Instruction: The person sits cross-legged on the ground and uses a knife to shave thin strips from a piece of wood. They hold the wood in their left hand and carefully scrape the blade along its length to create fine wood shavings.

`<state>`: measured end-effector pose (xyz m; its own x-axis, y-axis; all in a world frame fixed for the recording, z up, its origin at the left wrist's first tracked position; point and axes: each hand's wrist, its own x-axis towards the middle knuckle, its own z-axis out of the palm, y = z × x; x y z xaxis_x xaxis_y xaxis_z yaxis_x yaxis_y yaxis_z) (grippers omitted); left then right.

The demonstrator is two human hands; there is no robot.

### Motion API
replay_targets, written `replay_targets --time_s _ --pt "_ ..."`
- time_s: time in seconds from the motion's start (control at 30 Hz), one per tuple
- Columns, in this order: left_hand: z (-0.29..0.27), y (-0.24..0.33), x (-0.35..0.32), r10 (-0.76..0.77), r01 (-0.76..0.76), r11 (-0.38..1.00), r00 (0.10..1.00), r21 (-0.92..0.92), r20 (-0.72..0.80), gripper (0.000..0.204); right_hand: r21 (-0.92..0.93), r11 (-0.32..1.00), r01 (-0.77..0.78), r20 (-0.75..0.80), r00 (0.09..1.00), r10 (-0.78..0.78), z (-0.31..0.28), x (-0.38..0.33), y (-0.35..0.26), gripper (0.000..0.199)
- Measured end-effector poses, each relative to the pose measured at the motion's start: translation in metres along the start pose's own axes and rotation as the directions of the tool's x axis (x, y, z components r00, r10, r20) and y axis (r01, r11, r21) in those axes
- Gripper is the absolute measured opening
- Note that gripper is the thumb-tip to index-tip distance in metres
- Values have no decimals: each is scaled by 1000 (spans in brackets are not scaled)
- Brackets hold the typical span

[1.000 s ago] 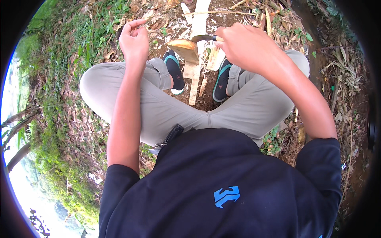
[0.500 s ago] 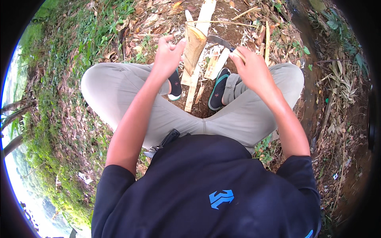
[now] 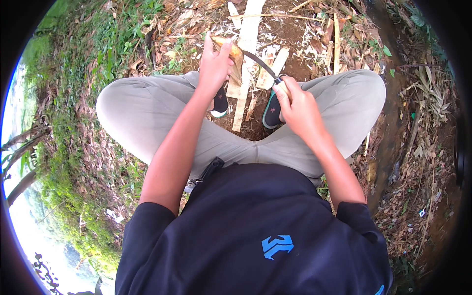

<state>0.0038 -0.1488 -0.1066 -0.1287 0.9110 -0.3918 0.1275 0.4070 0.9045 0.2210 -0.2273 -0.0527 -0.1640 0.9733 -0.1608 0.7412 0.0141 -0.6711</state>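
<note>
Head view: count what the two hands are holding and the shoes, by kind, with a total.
Bamboo shoot, in left hand: 1
Curved knife, in right hand: 1
Shoes: 2
Total: 4

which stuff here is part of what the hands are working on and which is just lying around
In use:
- left hand holding the tan husked piece
- right hand gripping the curved dark blade, which meets that piece

Lying about:
- pale split wood strips
- thin stick
- dry leaves
- grass
</note>
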Motion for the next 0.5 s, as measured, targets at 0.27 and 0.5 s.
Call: replay_targets --time_s 0.27,0.5 --pt "-1 -7 11 -46 47 990 999 -130 13 57 185 980 -78 90 994 62 43 -5 21 23" --pt "0 -2 4 -17 17 1000 1000 -9 -8 46 481 834 -270 238 956 173 20 2 16 28"
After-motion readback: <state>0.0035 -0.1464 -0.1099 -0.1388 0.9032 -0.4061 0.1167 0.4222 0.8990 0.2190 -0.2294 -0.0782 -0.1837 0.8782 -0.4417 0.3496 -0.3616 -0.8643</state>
